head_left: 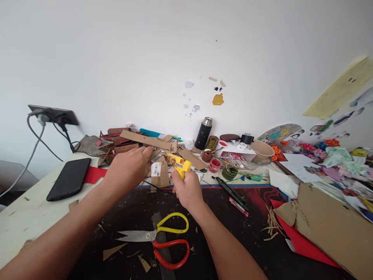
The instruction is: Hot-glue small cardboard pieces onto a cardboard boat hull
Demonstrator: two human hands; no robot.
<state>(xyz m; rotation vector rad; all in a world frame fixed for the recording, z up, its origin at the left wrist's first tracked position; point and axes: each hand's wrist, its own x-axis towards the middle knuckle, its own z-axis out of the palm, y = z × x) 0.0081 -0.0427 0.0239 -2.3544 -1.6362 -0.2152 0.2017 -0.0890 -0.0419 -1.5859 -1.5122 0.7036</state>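
My right hand point(188, 190) is closed round the grip of a yellow glue gun point(178, 163), its nozzle aimed left toward a heap of cardboard strips point(145, 140). My left hand point(129, 166) reaches over that heap with fingers curled down onto the cardboard pieces; what the fingertips hold is hidden. A small cardboard box with a barcode label point(159, 173) lies between both hands. Below them, on the dark cutting mat point(131, 212), lie scissors with one yellow and one red handle point(163, 237).
A black phone point(70, 179) lies at the left, cables run from a wall socket point(54, 114). A black flask point(204, 133), paint pots, a bowl point(262, 149), a utility knife point(231, 191) and paper craft clutter fill the back and right. A large cardboard sheet point(329, 225) sits at the right.
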